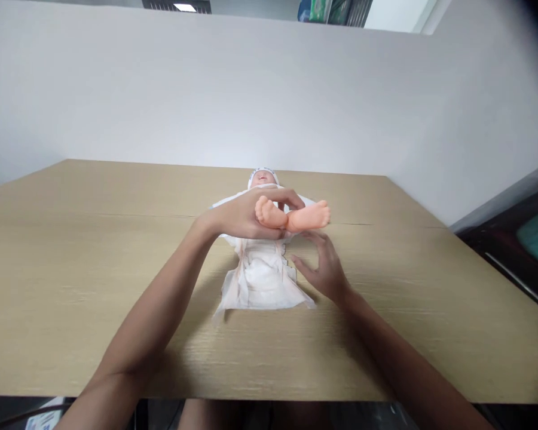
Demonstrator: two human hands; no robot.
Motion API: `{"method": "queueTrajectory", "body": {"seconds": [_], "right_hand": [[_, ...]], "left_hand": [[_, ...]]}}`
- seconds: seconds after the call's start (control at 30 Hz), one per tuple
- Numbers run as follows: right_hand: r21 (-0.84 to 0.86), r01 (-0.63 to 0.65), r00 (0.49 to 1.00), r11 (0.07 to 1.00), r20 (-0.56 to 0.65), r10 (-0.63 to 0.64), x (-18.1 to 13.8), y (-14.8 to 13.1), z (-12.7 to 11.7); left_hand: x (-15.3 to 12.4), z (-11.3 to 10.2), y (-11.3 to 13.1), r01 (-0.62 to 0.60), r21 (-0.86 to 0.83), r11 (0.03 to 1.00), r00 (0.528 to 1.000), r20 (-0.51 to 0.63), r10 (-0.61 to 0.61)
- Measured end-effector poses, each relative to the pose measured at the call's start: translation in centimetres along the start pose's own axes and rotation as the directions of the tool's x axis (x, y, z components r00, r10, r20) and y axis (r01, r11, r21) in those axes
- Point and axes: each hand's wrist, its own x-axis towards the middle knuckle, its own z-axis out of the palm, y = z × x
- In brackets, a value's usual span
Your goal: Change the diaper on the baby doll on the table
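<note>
Nearest, at 6 o'clock, the wearer's thighs [251,415] show beneath the worktop [94,286], with a dark cable [40,410] at 7 o'clock. On the worktop, a little beyond its near edge, a white diaper [262,280] lies unfolded, one end toward the wearer and its two lower corners flaring to about 5 and 7 o'clock; its far end is hidden behind the hands.

The right hand [325,272] reaches in from 5 o'clock, its thumb standing apart from the other fingers, beside the diaper's right edge and under the doll's foot (whether the fingertips touch either one, I cannot tell). Slightly farther on, the left hand [246,212], coming in from 7 o'clock, has its fingers closed around the ankles of a baby doll [309,217]. The doll lies on its back at the middle of the worktop, head toward 12 o'clock, legs raised and both feet showing their soles, toes pointing toward 9 and 3 o'clock.

Past the left hand, white cloth [228,198] spreads to either side, and the doll's head wears a white cap [251,178] with dark print. Behind the worktop rises a pale wall [206,89]; over its top, near 1 o'clock, green packaging [319,10] shows.
</note>
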Motion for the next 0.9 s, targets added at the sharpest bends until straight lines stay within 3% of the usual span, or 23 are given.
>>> {"method": "queueTrajectory", "body": {"seconds": [0.17,0.3,0.43,0.6,0.77,0.9], "right_hand": [[0.041,-0.011,0.998,0.999,-0.068,0.014,-0.2,0.1,0.3],[0.189,0.173,0.982,0.967,0.046,-0.184,0.7,-0.2,0.2],[0.282,0.289,0.945,0.915,0.066,-0.319,1.0,0.2,0.6],[0.278,0.269,0.929,0.922,0.176,-0.324,0.7,1.9,-0.2],[0.222,0.341,0.866,0.913,0.304,-0.397,0.6,3.7,-1.1],[0.181,0.371,0.839,0.911,0.355,-0.412,0.5,4.2,-0.9]], "left_hand": [[-2.2,2.8,0.8,0.04,0.146,0.988,0.999,0.018,-0.043],[-5.2,5.9,1.2,0.018,0.194,0.981,0.997,0.068,-0.032],[-7.7,8.0,0.7,0.016,0.233,0.972,1.0,-0.011,-0.013],[-11.7,7.3,-1.5,-0.028,0.336,0.942,0.995,-0.082,0.059],[-16.2,5.8,-4.4,-0.122,0.377,0.918,0.99,0.11,0.086],[-17.7,6.3,-6.1,-0.133,0.352,0.926,0.986,0.14,0.088]]}}
